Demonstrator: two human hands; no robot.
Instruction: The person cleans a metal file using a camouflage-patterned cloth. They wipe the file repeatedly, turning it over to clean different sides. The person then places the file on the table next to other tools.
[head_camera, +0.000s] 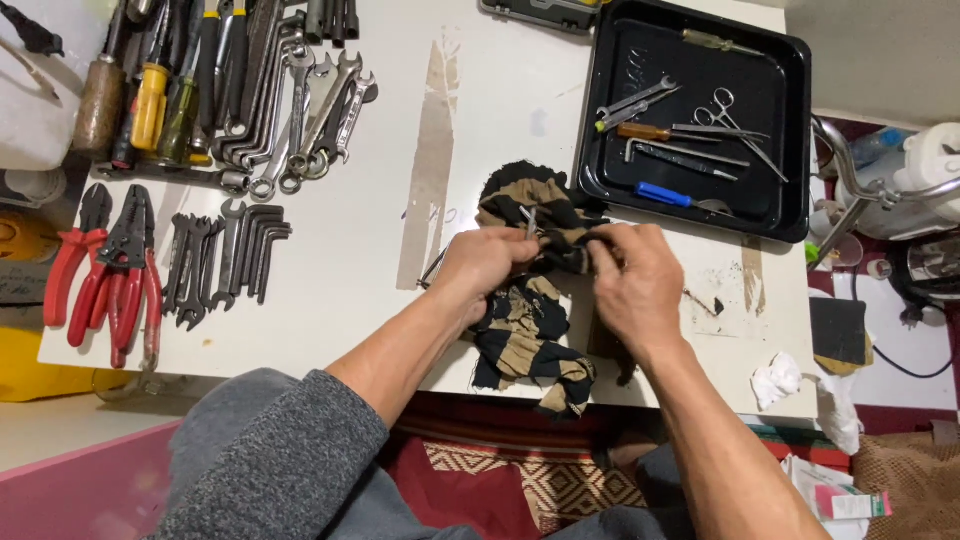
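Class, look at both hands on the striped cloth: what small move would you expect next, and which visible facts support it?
Probably a short rub of the small metal tool with the black-and-tan striped cloth. The left hand pinches the tool upright in the cloth, and the right hand grips the cloth beside it, both over the white table.

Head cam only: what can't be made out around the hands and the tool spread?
- Small metal tool between the hands: mostly covered by the black-and-tan striped cloth and the fingers; its kind is unclear.
- Left hand and right hand: fingertips buried in cloth, so the grip cannot be judged.
- Screwdrivers and wrenches: upper ends cut off by the top edge.
- Grey case: only its lower edge shows.
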